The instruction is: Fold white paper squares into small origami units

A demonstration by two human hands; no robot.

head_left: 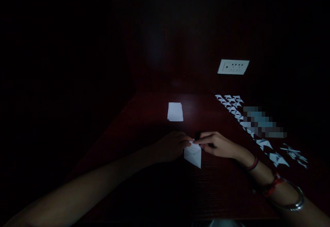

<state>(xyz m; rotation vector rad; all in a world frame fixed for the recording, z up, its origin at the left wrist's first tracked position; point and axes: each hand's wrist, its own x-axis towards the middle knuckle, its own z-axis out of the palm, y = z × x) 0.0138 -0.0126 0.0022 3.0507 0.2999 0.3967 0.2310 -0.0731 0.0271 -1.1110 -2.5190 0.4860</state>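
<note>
A small folded white paper (193, 155) lies on the dark red wooden table (221, 182), its point toward me. My left hand (171, 145) is curled with its fingertips pinching the paper's top edge. My right hand (216, 144) meets it from the other side, fingers pressed together on the same edge. The right wrist carries red thread bands and a metal bangle. The scene is very dark.
A small stack of white paper sheets (175, 112) lies farther back at the table's middle. Several folded white paper pieces (232, 104) run in a row along the right side, with more folded pieces (277, 158) nearer me. A white wall socket (233, 66) is on the panel behind.
</note>
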